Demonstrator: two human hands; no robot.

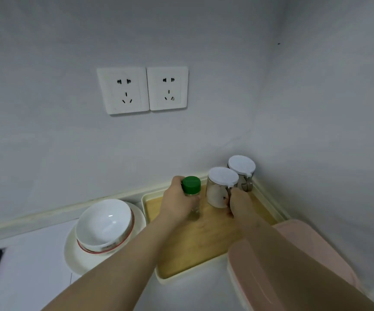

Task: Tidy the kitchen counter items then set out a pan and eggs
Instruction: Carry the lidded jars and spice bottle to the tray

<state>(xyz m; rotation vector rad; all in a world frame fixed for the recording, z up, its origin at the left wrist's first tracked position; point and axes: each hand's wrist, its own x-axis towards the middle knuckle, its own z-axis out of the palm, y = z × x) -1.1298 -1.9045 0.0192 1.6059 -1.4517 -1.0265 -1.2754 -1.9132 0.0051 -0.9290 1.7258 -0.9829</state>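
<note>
Against the back wall: a white kitchen counter (35, 265) runs into a corner, with a double wall socket (143, 89) high above both hands.
Tray: a cream-rimmed tray with a wood-coloured base (206, 241) lies under both hands, pushed into the corner.
Pink container: a lidded pink box (239, 274) sits beneath the right forearm, touching or just beside the tray's near right edge.
Plate and bowl: to the left of the left hand, a white plate (76, 259) carries a red-rimmed white bowl (105, 221), just beside the tray.
Left hand: the left hand (177, 198) is curled round a clear spice bottle (191, 187) with a green cap, held upright at the tray's back. Whether its base touches the tray cannot be told.
Right hand: the right hand (239, 203) grips the handle side of a steel jar with a white lid (217, 194), standing on the tray.
Second jar: beyond the right hand, a matching lidded jar (241, 167) stands deepest in the corner, touching or nearly touching the first.
Pan and eggs: neither is in view.
Risks: the bottle is tall and narrow, so setting it down crooked could tip it. Sliding the near jar may knock its neighbour. The right forearm could drag against the pink box.
</note>
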